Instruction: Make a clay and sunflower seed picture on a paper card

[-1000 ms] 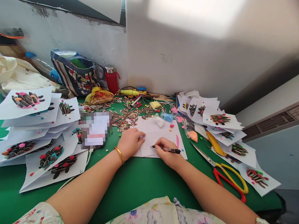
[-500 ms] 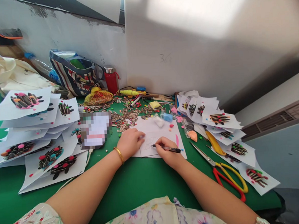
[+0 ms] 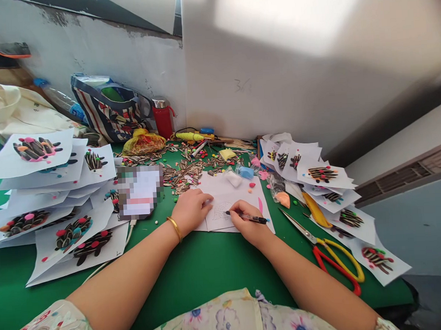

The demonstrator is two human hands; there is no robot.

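My right hand [image 3: 250, 226] grips a black pen [image 3: 256, 219], its tip on a small white sheet of paper [image 3: 216, 220]. Faint pencil-like lines form a rounded drawing [image 3: 223, 209] under the tip. Laid flat over the left edge of that sheet is my left hand [image 3: 193, 210], fingers stretched out and holding nothing; a gold bangle circles its wrist. Beneath is a larger white sheet [image 3: 239, 183], bearing a pink strip, small clay balls and a bag of white clay [image 3: 233, 178]. A packet of blue clay [image 3: 246, 172] lies by its upper edge.
Stacked cards with seed hedgehogs [image 3: 47, 198] stand at left, more cards [image 3: 322, 174] at right. Scissors [image 3: 320, 243] and a yellow cutter [image 3: 315, 210] lie right of my hand. Sunflower seeds [image 3: 186, 171], a phone [image 3: 138, 191], a red bottle [image 3: 162, 120] and a striped bag [image 3: 108, 109] sit behind.
The pen tip has shifted very slightly on the paper, still within the drawing. My left hand stays in place; the whole view has moved a little.
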